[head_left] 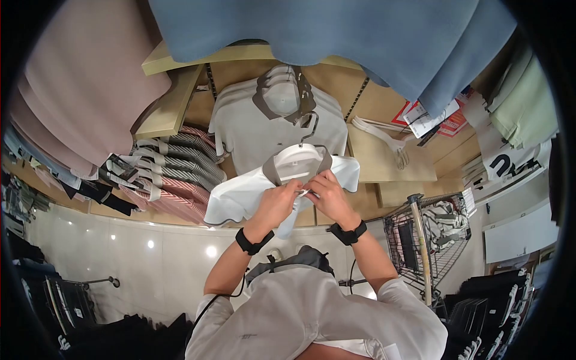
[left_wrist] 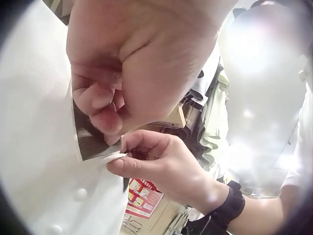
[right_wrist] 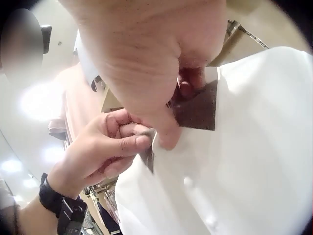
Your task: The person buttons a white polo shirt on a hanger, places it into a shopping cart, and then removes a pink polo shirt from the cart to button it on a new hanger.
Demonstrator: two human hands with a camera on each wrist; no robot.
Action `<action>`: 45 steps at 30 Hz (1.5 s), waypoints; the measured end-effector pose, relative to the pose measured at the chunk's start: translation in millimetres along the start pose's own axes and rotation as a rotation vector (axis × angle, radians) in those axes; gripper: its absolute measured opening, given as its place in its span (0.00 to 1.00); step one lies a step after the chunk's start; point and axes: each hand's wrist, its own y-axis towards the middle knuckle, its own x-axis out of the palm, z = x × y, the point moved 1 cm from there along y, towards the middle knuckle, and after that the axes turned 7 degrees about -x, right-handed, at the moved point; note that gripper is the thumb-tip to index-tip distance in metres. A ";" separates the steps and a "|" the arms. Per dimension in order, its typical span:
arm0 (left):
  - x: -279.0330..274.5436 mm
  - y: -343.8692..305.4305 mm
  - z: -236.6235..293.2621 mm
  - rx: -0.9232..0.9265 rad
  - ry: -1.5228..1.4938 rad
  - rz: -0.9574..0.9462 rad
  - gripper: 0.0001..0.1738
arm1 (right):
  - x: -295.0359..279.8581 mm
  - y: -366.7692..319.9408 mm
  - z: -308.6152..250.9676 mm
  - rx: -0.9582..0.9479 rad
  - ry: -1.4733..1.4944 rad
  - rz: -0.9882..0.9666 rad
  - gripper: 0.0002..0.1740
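A white polo shirt [head_left: 231, 195] with a dark grey collar [head_left: 273, 173] is on a white hanger [head_left: 295, 155] whose metal hook points up toward the shelf. At its neck opening my left hand [head_left: 278, 204] pinches one side of the collar front. The right hand [head_left: 330, 197] pinches the other side, its fingertips close beside the left ones. In the left wrist view the right thumb and finger grip the white placket edge [left_wrist: 113, 158] just under the collar. White buttons [right_wrist: 189, 182] run down the front below the hands. My palms hide part of the collar.
Behind hang more white polo shirts [head_left: 240, 117]. Striped shirts [head_left: 186, 171] are to the left, and blue garments [head_left: 336, 30] overhang the top. Bare white hangers [head_left: 384, 135] lie on the right shelf. A wire shopping cart [head_left: 441, 264] holding clothes stands at right.
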 end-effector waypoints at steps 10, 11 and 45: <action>-13.0 -60.2 -16.1 -0.259 -0.402 0.252 0.13 | -37.3 32.5 39.9 0.176 -0.114 0.277 0.23; -9.5 -65.0 -23.1 -0.264 -0.384 0.238 0.12 | -37.4 43.6 44.1 0.106 -0.261 0.251 0.25; 14.8 -175.6 -89.5 -0.777 -0.701 0.407 0.11 | 18.7 148.2 164.1 0.138 0.190 0.142 0.15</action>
